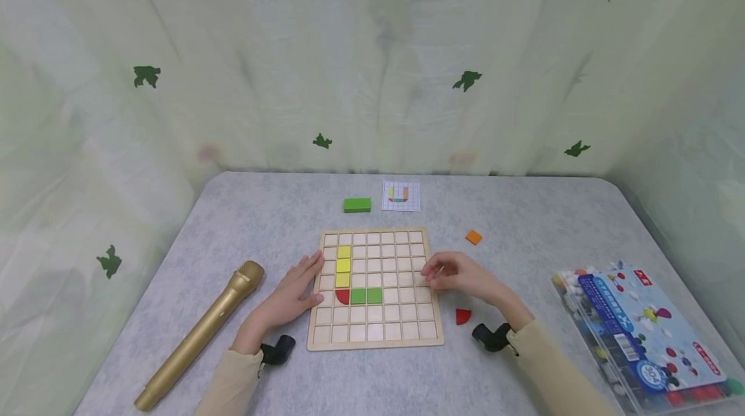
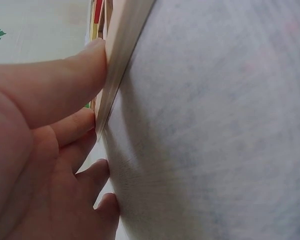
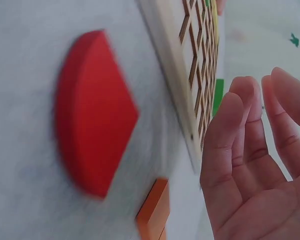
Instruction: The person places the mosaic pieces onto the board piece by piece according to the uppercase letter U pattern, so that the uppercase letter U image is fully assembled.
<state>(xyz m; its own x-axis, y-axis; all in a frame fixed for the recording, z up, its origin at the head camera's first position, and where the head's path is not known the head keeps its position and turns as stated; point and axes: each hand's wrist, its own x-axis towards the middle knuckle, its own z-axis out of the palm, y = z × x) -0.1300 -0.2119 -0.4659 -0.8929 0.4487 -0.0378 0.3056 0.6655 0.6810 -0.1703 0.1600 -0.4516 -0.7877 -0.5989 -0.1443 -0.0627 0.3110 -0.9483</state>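
Observation:
A wooden grid board (image 1: 375,346) lies flat, with three yellow squares (image 1: 343,265) in a column, a red quarter-circle (image 1: 342,297) below them and two green squares (image 1: 367,295) beside it. My left hand (image 1: 289,293) rests against the board's left edge, thumb and fingers mostly straight. Over the right edge hovers my right hand (image 1: 465,277), fingers loosely bent, with no piece seen between them in the right wrist view. Nearest to that hand are a loose red quarter-circle (image 3: 97,117), between it and my body, and an orange piece (image 1: 474,237), farther off.
Behind the board lie a green block stack (image 1: 357,205) and a pattern card (image 1: 401,197) showing a coloured U shape. A gold microphone (image 1: 200,335) lies at left. A clear box (image 1: 646,338) of colourful parts stands at right. A curtain (image 1: 372,79) hangs behind the table.

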